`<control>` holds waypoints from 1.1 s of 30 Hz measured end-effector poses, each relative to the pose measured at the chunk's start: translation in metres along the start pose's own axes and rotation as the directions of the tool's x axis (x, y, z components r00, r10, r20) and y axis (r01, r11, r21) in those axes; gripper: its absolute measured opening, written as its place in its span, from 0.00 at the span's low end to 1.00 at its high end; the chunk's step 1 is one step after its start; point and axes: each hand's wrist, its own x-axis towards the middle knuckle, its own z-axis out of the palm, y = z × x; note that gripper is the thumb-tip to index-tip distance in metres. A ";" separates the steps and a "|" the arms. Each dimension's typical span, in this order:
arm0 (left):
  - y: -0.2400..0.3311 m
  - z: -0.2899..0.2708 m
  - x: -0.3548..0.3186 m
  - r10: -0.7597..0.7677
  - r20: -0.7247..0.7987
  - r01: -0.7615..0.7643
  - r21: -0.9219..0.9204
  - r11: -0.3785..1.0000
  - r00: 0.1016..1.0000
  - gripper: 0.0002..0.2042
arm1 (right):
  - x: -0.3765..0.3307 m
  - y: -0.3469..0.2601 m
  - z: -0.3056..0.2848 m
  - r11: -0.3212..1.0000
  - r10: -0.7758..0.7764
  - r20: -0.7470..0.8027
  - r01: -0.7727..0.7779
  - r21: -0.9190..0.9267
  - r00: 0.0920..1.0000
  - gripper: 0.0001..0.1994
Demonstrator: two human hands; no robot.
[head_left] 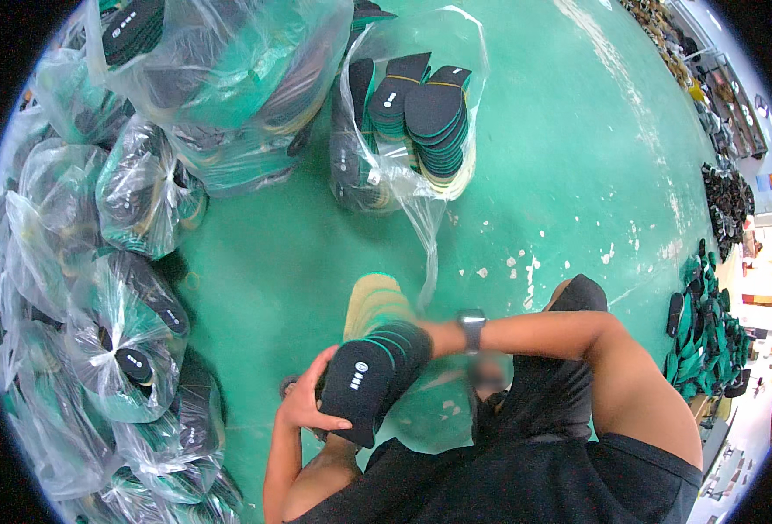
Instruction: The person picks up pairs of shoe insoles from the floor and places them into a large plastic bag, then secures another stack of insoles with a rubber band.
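Observation:
A thick stack of black shoe insoles with green edges and pale yellowish undersides is fanned out above my lap. My left hand is closed round its near left side, thumb lying across the near end of the top insole. From the right, my right hand grips the stack at its middle; its fingers are mostly hidden behind the insoles. A dark watch is on my right wrist. Beyond the stack, a clear plastic bag stands open on the floor, holding several banded bundles of insoles.
Several knotted clear bags of insoles are piled along the left. A larger filled bag stands at the far left. Loose heaps of green and black pieces lie at the right. The green floor has worn white patches.

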 end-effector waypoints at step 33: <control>0.066 0.013 -0.028 -0.073 -0.269 0.221 0.576 0.787 0.960 0.54 | 0.013 -0.025 -0.046 0.841 0.381 0.110 -0.394 0.370 0.918 0.15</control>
